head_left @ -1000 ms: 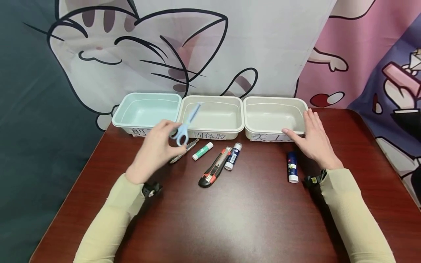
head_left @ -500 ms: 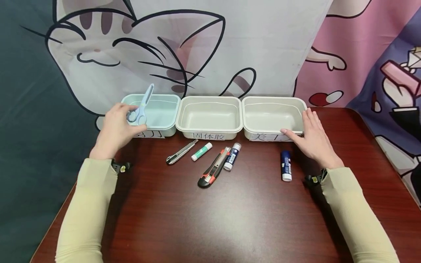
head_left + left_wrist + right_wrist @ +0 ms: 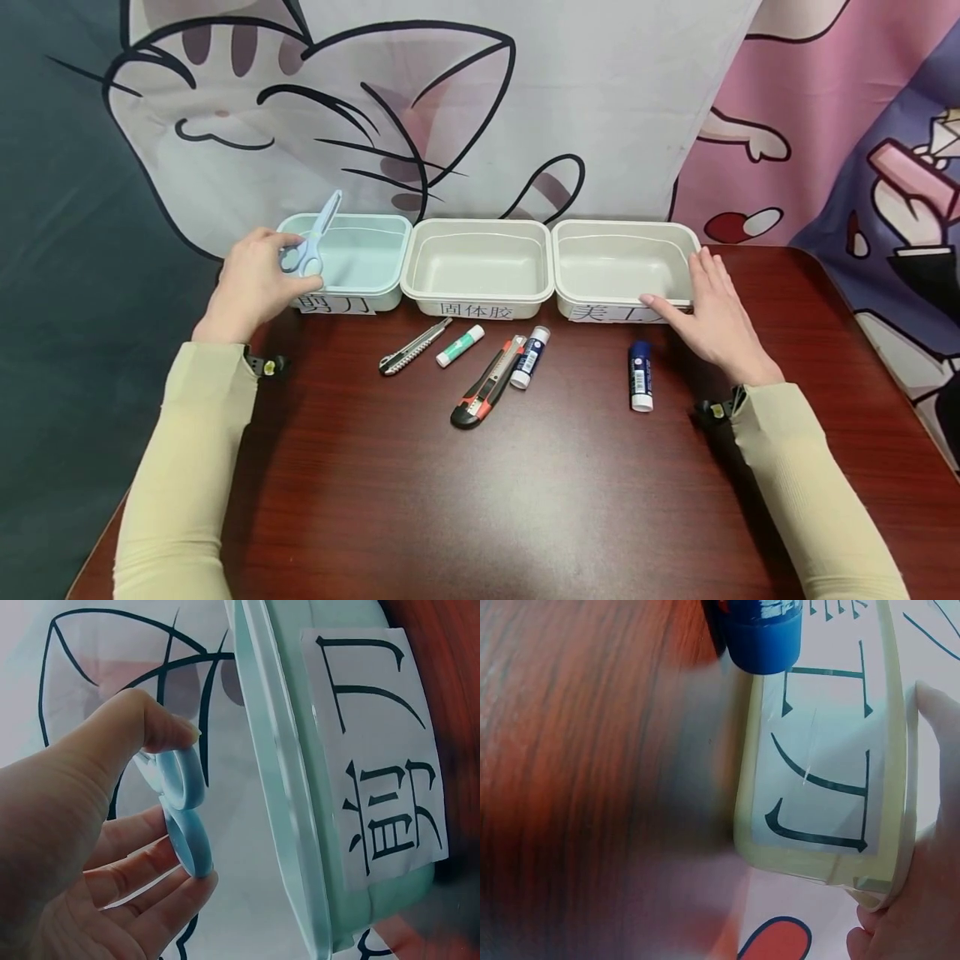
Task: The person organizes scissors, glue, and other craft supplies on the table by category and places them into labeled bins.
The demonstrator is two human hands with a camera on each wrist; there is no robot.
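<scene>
My left hand (image 3: 253, 279) pinches light blue scissors (image 3: 312, 242) by the handle loops, blades pointing up, over the left part of the mint-green bin (image 3: 375, 297). In the left wrist view the scissors' loops (image 3: 191, 840) sit between thumb and fingers, apart from the bin's rim (image 3: 289, 817). My right hand (image 3: 723, 329) rests with straight fingers on the right corner of the right-hand cream bin (image 3: 570, 296); its thumb lies near the front rim. A dark blue glue stick (image 3: 641, 377) lies on the table, left of that hand.
Between the two stands another cream bin (image 3: 420, 296). Before the bins lie a silver utility knife (image 3: 414, 347), a small green glue stick (image 3: 460, 346), a black-and-red utility knife (image 3: 489, 385) and a blue-and-white glue stick (image 3: 530, 358). A printed cloth hangs behind.
My left hand has carried the scissors left from before the middle bin to over the mint one. The dark blue glue stick has rolled left. My right hand has stayed put.
</scene>
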